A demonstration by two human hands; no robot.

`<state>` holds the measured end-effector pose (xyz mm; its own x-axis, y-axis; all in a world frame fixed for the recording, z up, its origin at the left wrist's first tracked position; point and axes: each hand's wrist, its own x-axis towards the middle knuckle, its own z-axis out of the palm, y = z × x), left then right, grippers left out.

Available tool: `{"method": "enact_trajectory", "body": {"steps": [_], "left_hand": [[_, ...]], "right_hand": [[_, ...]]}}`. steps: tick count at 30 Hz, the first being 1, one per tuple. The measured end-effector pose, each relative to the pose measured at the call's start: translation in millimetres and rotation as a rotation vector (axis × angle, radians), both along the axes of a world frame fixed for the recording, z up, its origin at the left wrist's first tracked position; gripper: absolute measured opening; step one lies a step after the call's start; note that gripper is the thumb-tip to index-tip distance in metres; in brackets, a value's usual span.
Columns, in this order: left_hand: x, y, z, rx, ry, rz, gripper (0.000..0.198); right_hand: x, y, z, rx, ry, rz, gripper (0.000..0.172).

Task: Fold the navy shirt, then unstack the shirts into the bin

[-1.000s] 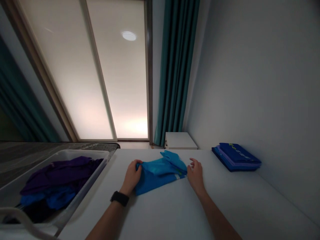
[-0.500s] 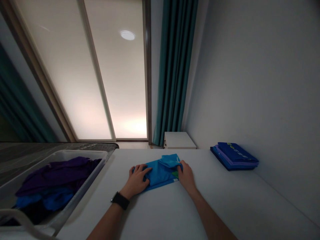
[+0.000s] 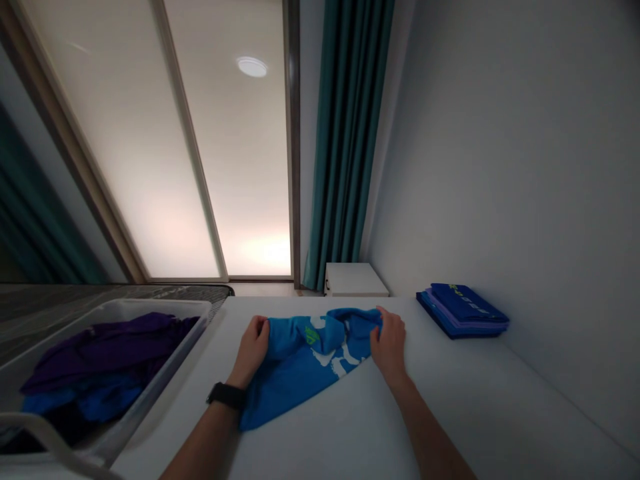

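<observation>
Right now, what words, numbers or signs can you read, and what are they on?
No text can be read.
Bright-blue cloth: its green print is too small to read.
Folded dark-blue cloth at the right: yellow-green and pale marks, too blurred to read.

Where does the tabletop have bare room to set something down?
The white tabletop is bare right of the right forearm, nearer than the folded clothes stack, and between the forearms. A narrower strip separates the plastic bin from the left hand. The middle is crowded: that hand and the right hand hold the blue printed garment.
</observation>
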<state>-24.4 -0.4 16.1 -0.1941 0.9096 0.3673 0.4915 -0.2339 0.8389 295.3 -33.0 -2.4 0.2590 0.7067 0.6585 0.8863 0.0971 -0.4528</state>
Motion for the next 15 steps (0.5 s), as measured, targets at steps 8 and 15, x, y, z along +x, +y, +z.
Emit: {"method": "enact_trajectory", "body": {"steps": [8,15], "left_hand": [[0.8,-1.0,-3.4,-0.093,0.177,0.085,0.019],[-2.4,-2.1,-1.8,-0.203,0.344,0.100,0.021]], "right_hand": [[-50.4,-4.5,-8.8,-0.278,-0.327,0.378,0.036],[-63.4,-19.1,5.6,-0.215,-0.145,0.561,0.027]]}}
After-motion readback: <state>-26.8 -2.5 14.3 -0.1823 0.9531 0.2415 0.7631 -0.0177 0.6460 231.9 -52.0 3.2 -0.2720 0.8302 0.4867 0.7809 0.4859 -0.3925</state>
